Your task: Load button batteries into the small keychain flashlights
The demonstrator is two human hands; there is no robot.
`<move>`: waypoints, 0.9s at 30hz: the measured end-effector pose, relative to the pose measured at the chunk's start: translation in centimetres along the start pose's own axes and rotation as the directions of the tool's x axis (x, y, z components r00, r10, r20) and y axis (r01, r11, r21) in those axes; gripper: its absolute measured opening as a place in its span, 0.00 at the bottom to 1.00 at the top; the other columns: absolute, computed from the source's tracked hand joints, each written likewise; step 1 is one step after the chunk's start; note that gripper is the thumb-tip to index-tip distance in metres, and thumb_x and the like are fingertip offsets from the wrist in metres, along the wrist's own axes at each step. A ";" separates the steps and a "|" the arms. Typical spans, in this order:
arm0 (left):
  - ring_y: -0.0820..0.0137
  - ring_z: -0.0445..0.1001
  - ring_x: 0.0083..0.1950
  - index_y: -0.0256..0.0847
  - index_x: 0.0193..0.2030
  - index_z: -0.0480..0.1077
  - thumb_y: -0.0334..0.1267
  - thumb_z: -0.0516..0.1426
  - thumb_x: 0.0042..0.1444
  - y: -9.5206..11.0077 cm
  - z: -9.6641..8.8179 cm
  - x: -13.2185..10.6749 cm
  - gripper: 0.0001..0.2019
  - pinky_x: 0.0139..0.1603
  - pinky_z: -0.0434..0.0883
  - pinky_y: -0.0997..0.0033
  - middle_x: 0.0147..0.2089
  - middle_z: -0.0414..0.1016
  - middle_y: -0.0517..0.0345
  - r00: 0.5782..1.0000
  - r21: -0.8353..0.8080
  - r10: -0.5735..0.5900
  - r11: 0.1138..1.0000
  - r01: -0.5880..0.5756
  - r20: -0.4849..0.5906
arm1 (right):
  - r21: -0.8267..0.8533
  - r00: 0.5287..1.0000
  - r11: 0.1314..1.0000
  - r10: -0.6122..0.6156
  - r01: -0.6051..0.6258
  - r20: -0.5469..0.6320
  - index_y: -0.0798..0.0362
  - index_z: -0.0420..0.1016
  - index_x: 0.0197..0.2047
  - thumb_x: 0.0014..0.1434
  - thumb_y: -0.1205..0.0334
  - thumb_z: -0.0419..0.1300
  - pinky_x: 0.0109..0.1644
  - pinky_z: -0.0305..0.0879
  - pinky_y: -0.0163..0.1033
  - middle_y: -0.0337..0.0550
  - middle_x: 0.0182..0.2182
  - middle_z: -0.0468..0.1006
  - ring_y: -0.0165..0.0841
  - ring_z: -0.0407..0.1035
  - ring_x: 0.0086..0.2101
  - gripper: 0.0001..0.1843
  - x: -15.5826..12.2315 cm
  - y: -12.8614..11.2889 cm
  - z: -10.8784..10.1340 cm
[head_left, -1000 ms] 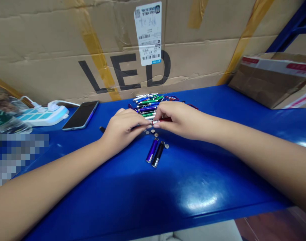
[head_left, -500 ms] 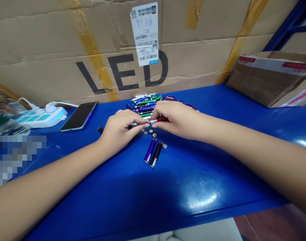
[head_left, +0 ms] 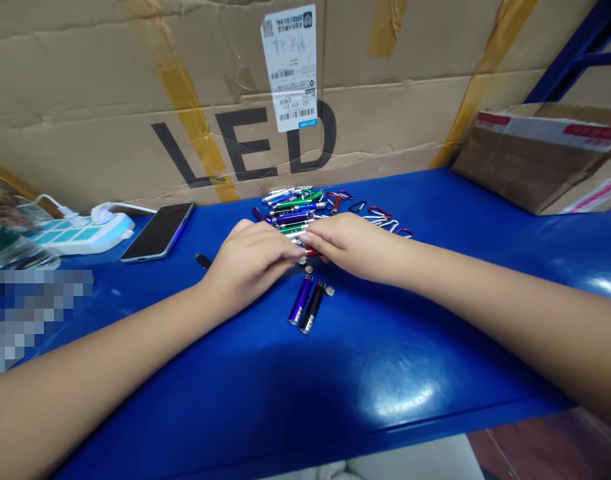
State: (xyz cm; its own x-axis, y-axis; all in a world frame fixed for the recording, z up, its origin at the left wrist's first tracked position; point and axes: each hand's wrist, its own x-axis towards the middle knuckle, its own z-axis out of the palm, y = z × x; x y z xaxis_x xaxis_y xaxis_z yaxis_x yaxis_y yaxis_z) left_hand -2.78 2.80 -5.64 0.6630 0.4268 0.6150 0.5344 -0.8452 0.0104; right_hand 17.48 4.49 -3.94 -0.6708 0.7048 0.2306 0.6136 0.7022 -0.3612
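Note:
My left hand [head_left: 255, 259] and my right hand [head_left: 353, 248] meet in the middle of the blue table. Fingers of both are closed on a small red mini flashlight [head_left: 311, 253], one hand at each end; most of it is hidden. Just in front lie a purple flashlight tube [head_left: 300, 301] and a black flashlight tube [head_left: 313, 308], side by side. Small button cells lie close by, one silver cell [head_left: 329, 291] beside the black tube and another button cell [head_left: 309, 269] above the purple one. Behind my hands is a pile of coloured mini flashlights [head_left: 293, 215].
Several carabiner clips [head_left: 380, 213] lie behind my right hand. A dark pen-like object [head_left: 203, 261] is beside my left wrist. Further left are a phone [head_left: 158, 232] and a white power strip [head_left: 83, 233]. An open cardboard box [head_left: 530, 157] stands at the right; a large carton [head_left: 385, 120] backs the table.
My right hand has come slightly lower and turned over the red flashlight, covering more of it. The carabiners behind it now show. Both hands remain together.

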 end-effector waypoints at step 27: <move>0.69 0.77 0.38 0.42 0.35 0.76 0.42 0.56 0.62 -0.8 -0.1 0.0 0.09 0.42 0.68 0.67 0.35 0.81 0.57 0.995 -0.037 -0.104 0.994 0.104 0.005 | 0.242 0.991 0.963 0.096 -0.116 0.091 0.53 0.72 0.38 0.61 0.58 0.58 0.34 0.58 0.35 0.38 0.31 0.76 0.29 0.68 0.29 0.08 -0.7 -0.2 -1.6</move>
State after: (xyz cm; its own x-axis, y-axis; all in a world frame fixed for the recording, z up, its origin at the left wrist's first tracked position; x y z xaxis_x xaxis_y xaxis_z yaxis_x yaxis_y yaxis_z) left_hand -3.26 3.48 -5.58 0.6064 0.5140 0.6068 0.5809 -0.8074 0.1035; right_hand 18.50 4.04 -2.54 -0.6440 0.7569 0.1117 0.5680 0.5707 -0.5930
